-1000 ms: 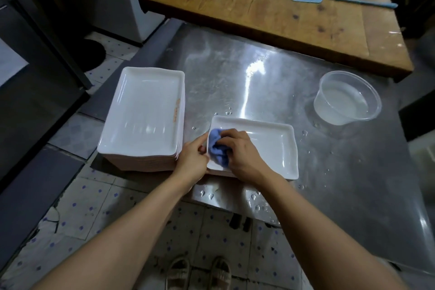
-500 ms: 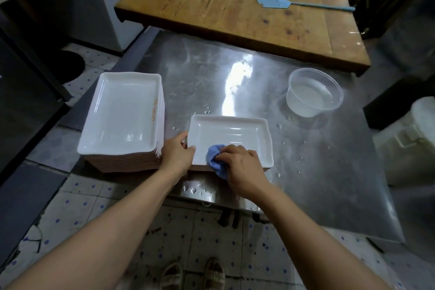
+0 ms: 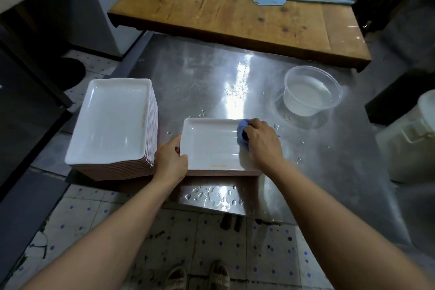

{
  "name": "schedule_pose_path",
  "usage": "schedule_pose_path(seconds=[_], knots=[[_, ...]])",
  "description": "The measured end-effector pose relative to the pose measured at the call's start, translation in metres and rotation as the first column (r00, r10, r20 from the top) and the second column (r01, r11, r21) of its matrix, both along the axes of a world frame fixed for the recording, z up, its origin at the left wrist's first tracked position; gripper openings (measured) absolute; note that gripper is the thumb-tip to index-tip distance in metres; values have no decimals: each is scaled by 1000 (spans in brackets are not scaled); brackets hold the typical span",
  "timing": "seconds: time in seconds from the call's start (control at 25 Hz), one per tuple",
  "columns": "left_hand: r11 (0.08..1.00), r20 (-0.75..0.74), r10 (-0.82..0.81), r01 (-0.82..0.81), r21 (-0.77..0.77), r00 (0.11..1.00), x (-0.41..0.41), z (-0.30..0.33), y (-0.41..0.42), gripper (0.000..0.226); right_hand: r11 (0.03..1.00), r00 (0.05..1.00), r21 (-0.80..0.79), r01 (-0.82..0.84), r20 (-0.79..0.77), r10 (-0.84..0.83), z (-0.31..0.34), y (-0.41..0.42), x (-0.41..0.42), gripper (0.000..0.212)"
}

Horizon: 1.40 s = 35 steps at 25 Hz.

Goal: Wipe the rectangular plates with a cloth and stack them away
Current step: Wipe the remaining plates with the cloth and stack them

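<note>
- Wiping is under way: my right hand grips the blue cloth at the far right end of the rectangular plate on the steel table.
- My left hand pinches its near left corner.
- Beside it stands the plate stack; whether those are already wiped I cannot tell.
- Left to do: finish this plate and stack it.

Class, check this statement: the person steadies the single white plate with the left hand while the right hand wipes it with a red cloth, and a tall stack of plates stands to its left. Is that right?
Not quite. The cloth is blue, not red, as the head view shows. The rest holds: the left hand steadies the single white plate, the right hand wipes it, and the stack of plates stands to its left.
</note>
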State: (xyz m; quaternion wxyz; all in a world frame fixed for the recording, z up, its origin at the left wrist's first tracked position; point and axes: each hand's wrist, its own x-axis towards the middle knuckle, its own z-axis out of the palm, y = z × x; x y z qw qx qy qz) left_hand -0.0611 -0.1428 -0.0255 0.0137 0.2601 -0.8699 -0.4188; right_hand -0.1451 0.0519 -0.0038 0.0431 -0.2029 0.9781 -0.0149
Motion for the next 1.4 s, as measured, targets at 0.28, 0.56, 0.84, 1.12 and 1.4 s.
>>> schedule_pose_path(seconds=[0.28, 0.56, 0.84, 1.12, 1.4], knots=[[989, 95, 16, -2, -151, 995, -1, 2, 5, 51, 989, 992, 92, -114, 57, 109, 13, 16, 30, 27], [962, 165, -34, 77, -262, 986, -1, 9, 10, 45, 990, 972, -35, -135, 192, 139, 29, 35, 63, 25], [755, -1, -413, 342, -559, 911, 18, 21, 37, 46, 912, 979, -359, 199, 124, -165, 38, 68, 68, 16], [405, 224, -624, 556, -726, 748, 16, 22, 59, 10, 834, 955, -465, 297, 154, -254, 40, 66, 71, 20], [573, -29, -664, 484, -662, 747, 16, 39, 51, 10, 704, 916, -614, 357, 85, -391, 54, 68, 69, 14]])
